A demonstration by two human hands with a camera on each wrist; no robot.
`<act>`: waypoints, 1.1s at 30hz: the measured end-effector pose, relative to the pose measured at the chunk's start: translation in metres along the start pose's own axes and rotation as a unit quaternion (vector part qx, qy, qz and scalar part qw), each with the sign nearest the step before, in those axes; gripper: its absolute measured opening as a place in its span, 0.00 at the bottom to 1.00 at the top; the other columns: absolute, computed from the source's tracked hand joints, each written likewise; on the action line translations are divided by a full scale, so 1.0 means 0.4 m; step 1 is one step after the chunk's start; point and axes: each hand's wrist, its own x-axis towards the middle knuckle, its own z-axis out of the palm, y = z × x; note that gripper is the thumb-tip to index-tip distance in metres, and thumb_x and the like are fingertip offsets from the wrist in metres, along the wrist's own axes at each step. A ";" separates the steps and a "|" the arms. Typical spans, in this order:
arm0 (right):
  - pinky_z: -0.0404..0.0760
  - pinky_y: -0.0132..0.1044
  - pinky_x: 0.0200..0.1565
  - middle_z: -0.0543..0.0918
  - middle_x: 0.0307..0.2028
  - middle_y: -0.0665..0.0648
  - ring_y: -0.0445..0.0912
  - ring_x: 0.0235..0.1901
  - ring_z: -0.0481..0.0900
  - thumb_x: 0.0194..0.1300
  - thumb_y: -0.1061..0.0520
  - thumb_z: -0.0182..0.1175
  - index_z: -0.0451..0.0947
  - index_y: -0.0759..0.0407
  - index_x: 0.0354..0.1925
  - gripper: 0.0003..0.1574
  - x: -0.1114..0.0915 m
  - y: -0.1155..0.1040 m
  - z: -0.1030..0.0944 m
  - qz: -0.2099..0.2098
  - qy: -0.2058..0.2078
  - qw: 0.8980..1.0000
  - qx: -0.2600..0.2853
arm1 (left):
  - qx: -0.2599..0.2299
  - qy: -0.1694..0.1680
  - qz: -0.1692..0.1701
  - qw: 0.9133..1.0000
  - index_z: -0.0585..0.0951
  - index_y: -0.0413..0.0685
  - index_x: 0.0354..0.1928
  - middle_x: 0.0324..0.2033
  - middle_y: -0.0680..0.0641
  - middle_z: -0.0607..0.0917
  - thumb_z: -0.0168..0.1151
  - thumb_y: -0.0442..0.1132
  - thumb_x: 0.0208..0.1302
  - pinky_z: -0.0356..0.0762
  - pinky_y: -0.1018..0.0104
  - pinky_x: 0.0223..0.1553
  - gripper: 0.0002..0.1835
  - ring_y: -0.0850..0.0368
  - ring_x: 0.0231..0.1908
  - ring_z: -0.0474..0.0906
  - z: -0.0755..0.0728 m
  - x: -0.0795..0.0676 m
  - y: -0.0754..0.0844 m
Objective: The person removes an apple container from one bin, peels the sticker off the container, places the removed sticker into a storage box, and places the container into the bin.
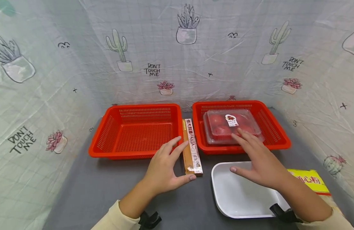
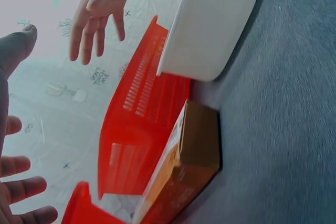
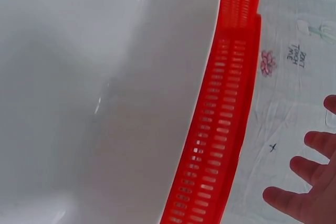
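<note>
My left hand (image 1: 167, 169) hovers with spread fingers beside the pasta box (image 1: 192, 147), touching nothing that I can see. In the left wrist view the box's brown end (image 2: 199, 135) stands below that hand. Over the white tray (image 1: 243, 204) hangs my right hand (image 1: 260, 159), fingers extended and holding nothing. Its fingertips overlap, in the head view, a clear plastic box of red round fruit (image 1: 215, 127) with a label on its lid. That fruit box lies in the right red basket (image 1: 275, 135).
A left red basket (image 1: 142, 137) with slotted walls stands at the back, across the pasta box from the right one. A yellow packet (image 1: 312, 180) lies at the right, partly behind my right arm. Patterned cloth (image 1: 154, 41) encloses the grey table (image 1: 79, 191).
</note>
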 end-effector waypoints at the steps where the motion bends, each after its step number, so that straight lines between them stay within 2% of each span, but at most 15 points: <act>1: 0.74 0.77 0.58 0.58 0.82 0.61 0.64 0.77 0.59 0.55 0.34 0.80 0.57 0.47 0.85 0.69 0.004 0.003 -0.003 0.004 0.000 1.000 0.003 | -0.008 0.001 -0.001 1.000 0.64 0.70 0.83 0.78 0.48 0.68 0.70 0.75 0.56 0.75 0.36 0.64 0.54 0.45 0.72 0.71 0.004 0.005 0.002; 5: 0.77 0.76 0.56 0.58 0.82 0.63 0.66 0.77 0.58 0.56 0.37 0.80 0.57 0.48 0.85 0.68 0.021 0.021 -0.015 0.026 -0.005 0.999 0.022 | -0.032 0.009 -0.004 0.999 0.63 0.71 0.83 0.78 0.49 0.67 0.70 0.75 0.57 0.79 0.37 0.59 0.54 0.44 0.70 0.73 0.023 0.022 0.013; 10: 0.78 0.75 0.54 0.56 0.83 0.65 0.69 0.77 0.56 0.57 0.39 0.80 0.54 0.48 0.86 0.70 0.036 0.048 -0.034 0.057 -0.022 0.997 0.036 | -0.050 0.016 -0.015 0.998 0.66 0.68 0.82 0.77 0.50 0.69 0.72 0.74 0.56 0.81 0.40 0.58 0.52 0.46 0.71 0.72 0.042 0.040 0.026; 17: 0.72 0.79 0.58 0.56 0.82 0.67 0.70 0.77 0.56 0.61 0.39 0.77 0.53 0.52 0.86 0.67 0.042 0.076 -0.056 0.077 -0.037 0.996 0.035 | -0.070 -0.007 -0.042 0.997 0.68 0.66 0.81 0.78 0.52 0.67 0.69 0.73 0.60 0.83 0.44 0.56 0.49 0.50 0.71 0.73 0.061 0.065 0.046; 22: 0.75 0.78 0.57 0.56 0.82 0.68 0.70 0.76 0.56 0.64 0.38 0.75 0.53 0.52 0.86 0.65 0.051 0.088 -0.078 0.080 -0.052 0.995 0.036 | -0.082 -0.014 -0.064 0.994 0.69 0.64 0.80 0.78 0.50 0.68 0.67 0.70 0.63 0.84 0.44 0.52 0.46 0.48 0.68 0.76 0.076 0.080 0.060; 27: 0.75 0.77 0.58 0.55 0.83 0.67 0.70 0.77 0.55 0.64 0.38 0.74 0.53 0.52 0.86 0.64 0.068 0.105 -0.097 0.083 -0.065 0.994 0.042 | -0.117 -0.023 -0.093 0.988 0.70 0.61 0.79 0.77 0.45 0.68 0.66 0.66 0.66 0.82 0.38 0.56 0.43 0.43 0.69 0.76 0.092 0.087 0.073; 33: 0.80 0.72 0.55 0.55 0.82 0.68 0.70 0.76 0.56 0.65 0.40 0.74 0.50 0.52 0.86 0.65 0.078 0.132 -0.112 0.114 -0.079 0.988 0.072 | -0.170 -0.037 -0.129 0.976 0.70 0.58 0.80 0.79 0.43 0.65 0.63 0.65 0.69 0.77 0.34 0.61 0.41 0.38 0.69 0.74 0.113 0.098 0.087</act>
